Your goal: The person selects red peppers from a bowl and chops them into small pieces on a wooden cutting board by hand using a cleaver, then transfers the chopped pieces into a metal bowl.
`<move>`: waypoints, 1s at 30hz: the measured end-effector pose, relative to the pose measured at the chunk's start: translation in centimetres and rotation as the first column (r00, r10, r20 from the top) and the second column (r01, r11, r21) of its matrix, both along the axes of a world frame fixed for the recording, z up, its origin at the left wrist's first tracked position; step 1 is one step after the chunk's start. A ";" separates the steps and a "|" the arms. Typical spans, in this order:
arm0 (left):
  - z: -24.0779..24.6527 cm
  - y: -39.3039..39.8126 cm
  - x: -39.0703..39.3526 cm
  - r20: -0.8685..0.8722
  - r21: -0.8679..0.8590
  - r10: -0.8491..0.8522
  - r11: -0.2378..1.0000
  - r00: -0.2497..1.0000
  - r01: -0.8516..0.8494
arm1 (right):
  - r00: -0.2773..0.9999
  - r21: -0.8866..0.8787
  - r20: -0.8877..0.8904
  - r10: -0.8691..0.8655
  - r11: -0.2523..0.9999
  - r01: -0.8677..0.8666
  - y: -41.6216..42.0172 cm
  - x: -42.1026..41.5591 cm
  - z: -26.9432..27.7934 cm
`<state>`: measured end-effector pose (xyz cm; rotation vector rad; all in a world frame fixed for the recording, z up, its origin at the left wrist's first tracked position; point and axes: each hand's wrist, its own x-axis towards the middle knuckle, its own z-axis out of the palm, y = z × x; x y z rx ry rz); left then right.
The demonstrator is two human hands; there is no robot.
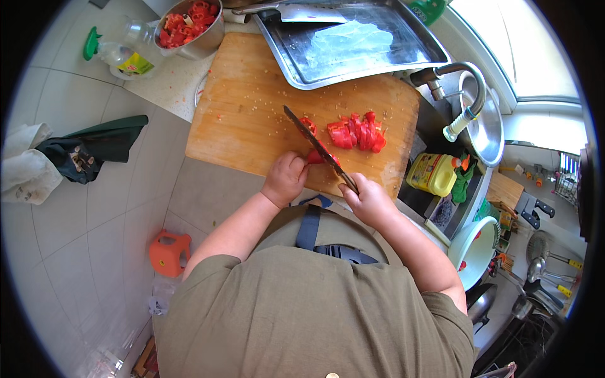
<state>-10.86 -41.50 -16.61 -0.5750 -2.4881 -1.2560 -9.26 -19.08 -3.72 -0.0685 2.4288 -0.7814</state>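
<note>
My right hand (371, 198) grips the handle of a kitchen knife (314, 141), whose blade slants up and left across a piece of red pepper (317, 157). At the left end of that piece, my left hand (285, 178) holds it with curled fingers against the wooden cutting board (236, 127). Just beyond the blade lies a cut red pepper piece (308, 125), partly hidden by it. A cluster of sliced red pepper (358, 132) rests on the board to the right. Pale seeds are scattered over the wood.
A metal tray (293, 78) with a cleaver (312, 13) on it overlaps the board's far edge. A metal pot (215, 35) of cut red peppers stands at the far left, near a spray bottle (125, 56). On the right are a faucet (479, 90), a yellow jug (430, 174) and a pale basin (472, 255).
</note>
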 end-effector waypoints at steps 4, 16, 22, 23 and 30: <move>-0.3 0.4 -0.1 0.026 -0.039 0.071 0.997 0.997 -0.070 | 0.999 -0.042 -0.007 -0.040 0.998 0.040 1.1 1.1 2.0; 0.0 1.1 -0.3 -0.051 -0.071 0.078 0.994 0.996 -0.081 | 0.999 0.012 0.045 -0.016 1.000 0.015 -0.3 1.1 2.3; -0.7 0.7 -0.4 -0.016 -0.116 -0.002 0.993 1.000 0.000 | 0.999 0.037 0.044 -0.030 0.999 0.029 -2.1 -0.4 0.1; -0.8 0.6 -0.3 -0.025 -0.113 0.003 0.994 1.000 -0.005 | 0.999 0.036 0.032 -0.029 0.999 0.028 -2.0 -0.3 -0.2; -0.2 0.5 -0.2 -0.076 -0.116 0.008 0.993 0.997 -0.017 | 0.992 -0.091 -0.084 -0.092 0.992 0.085 -1.7 0.4 -1.9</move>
